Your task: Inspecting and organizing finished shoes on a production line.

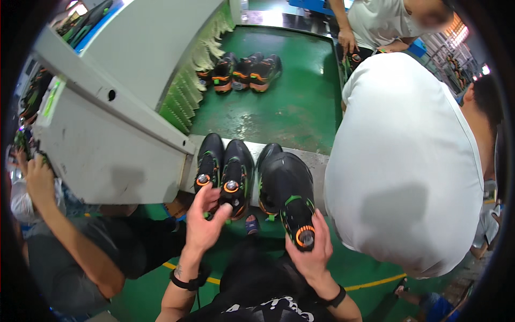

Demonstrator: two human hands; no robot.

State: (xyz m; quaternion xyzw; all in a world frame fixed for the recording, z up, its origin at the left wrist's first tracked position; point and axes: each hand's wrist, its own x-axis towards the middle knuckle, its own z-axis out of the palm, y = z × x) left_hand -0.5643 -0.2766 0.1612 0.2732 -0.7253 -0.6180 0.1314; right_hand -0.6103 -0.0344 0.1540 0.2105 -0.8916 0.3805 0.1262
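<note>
My right hand [313, 251] grips a black shoe [289, 180] by its ankle end, next to the orange-ringed dial; its toe points away from me. Behind it, another black shoe [266, 155] is partly covered. Left of these stand two matching black shoes [210, 153] with green trim and orange-ringed dials, toes away, on the pale ledge [320, 161]. My left hand [205, 221] hovers at the heels of that pair, thumb and fingers apart, holding nothing. Whether a fingertip touches a shoe, I cannot tell.
Beyond the ledge runs a green conveyor belt [289, 118] carrying several black and orange shoes [263, 72]. A grey machine housing [112, 145] with a pale fringe [206, 48] stands left. A person in white [407, 139] is close at right; another person's arm [75, 231] is at left.
</note>
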